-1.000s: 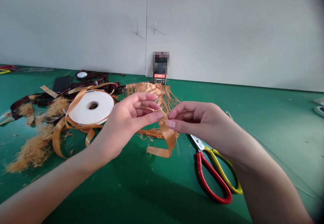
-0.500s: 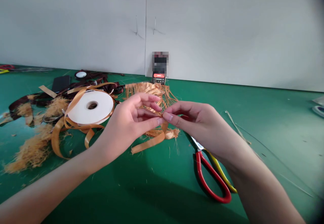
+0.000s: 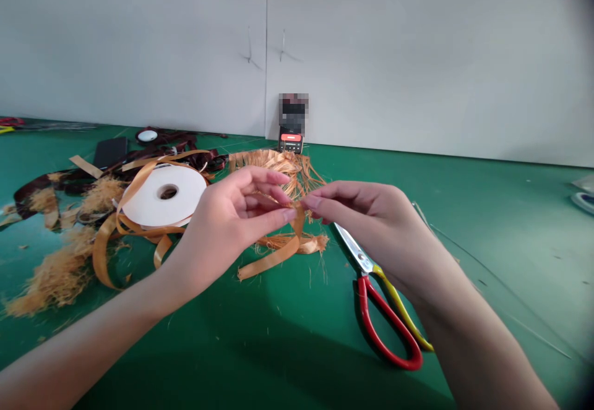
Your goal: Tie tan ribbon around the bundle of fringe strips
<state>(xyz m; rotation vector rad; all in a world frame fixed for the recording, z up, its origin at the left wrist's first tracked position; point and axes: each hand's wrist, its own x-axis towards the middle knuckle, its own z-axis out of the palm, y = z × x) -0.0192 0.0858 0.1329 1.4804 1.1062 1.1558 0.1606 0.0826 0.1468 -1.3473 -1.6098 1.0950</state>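
My left hand (image 3: 232,218) and right hand (image 3: 371,215) pinch the gold ribbon (image 3: 277,257) between them, fingertips close, its loose end slanting down over the green table (image 3: 241,348)! Scissors (image 3: 364,263) lie just beside my right hand

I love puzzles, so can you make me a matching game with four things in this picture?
Things:
1. large scissors
2. ribbon spool
3. phone
4. golden ribbon strip

Clues:
A. standing upright by the wall
B. held at the fingertips of the left hand and right hand
C. white and round, with a hole in the middle
D. red-and-yellow-handled

Right pairs: 1-D, 2-C, 3-A, 4-B
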